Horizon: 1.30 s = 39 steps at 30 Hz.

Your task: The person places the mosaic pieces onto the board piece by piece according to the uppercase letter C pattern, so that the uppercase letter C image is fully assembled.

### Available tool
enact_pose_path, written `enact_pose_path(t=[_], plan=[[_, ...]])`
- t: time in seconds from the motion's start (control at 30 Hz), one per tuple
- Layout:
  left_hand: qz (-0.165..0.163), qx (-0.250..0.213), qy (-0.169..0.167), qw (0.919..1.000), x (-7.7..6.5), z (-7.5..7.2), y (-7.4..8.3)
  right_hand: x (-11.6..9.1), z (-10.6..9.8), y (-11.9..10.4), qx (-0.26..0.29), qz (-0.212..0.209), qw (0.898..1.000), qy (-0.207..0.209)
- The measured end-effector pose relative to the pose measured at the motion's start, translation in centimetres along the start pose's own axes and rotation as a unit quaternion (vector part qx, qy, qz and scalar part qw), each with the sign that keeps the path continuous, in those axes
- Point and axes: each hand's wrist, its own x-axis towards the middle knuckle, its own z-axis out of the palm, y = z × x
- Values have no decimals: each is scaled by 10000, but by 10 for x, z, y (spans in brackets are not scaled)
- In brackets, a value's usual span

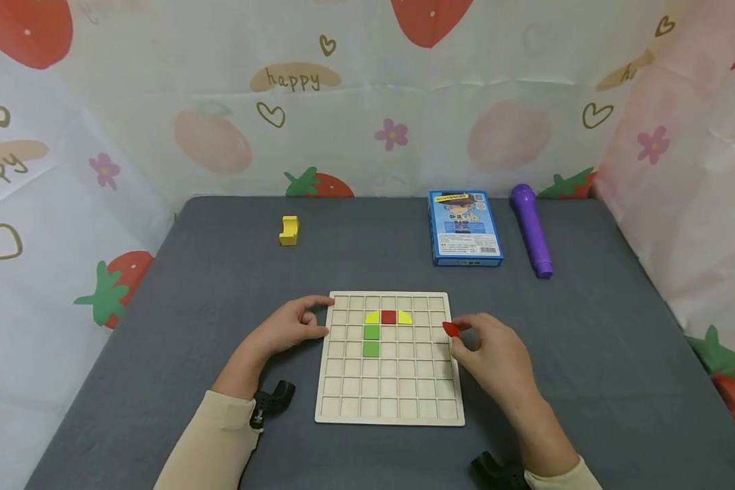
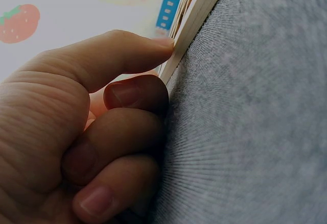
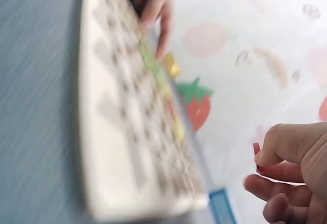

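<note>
A pale wooden grid board (image 1: 397, 407) lies on the table in the head view. My left hand (image 1: 289, 327) is at its left side, thumb tip and index fingertip touching the edge; in the left wrist view the thumb (image 2: 122, 53) presses there while the other fingers are bent. My right hand (image 1: 501, 355) pinches a small red pointed piece (image 1: 450, 329) between thumb and fingers over the board's right edge. Set in the board's cells are two yellow rounded pieces (image 1: 373, 317), a red square (image 1: 388, 317) between them, and two green squares (image 1: 371, 332) below the left yellow one.
Beyond the board stands a yellow notched block (image 1: 289, 231) at the back left. A blue box (image 1: 465, 229) and a purple microphone (image 1: 532, 231) lie at the back right. Printed cloth (image 1: 367, 102) hangs around the grey table (image 1: 233, 272).
</note>
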Motion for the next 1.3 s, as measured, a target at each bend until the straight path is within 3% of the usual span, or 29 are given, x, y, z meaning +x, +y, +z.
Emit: enact_pose_path(t=[0.17, 0.37, 0.57, 0.7, 1.3], plan=[[15, 37, -25, 10000, 2, 0, 0, 7, 0, -26, 490, -316, 9981, -196], [31, -40, -58, 10000, 3, 3, -1, 8, 15, -47, 743, -719, 9934, -495], [31, -57, -55, 10000, 3, 4, 0, 3, 41, -58, 364, -1150, 9845, -1272], [35, -49, -29, 10000, 2, 3, 1, 0, 57, -61, -18, -1430, 9774, -1557], [10, 31, 54, 10000, -2, 0, 3, -7, 76, -64, -743, -1722, 9776, -957]])
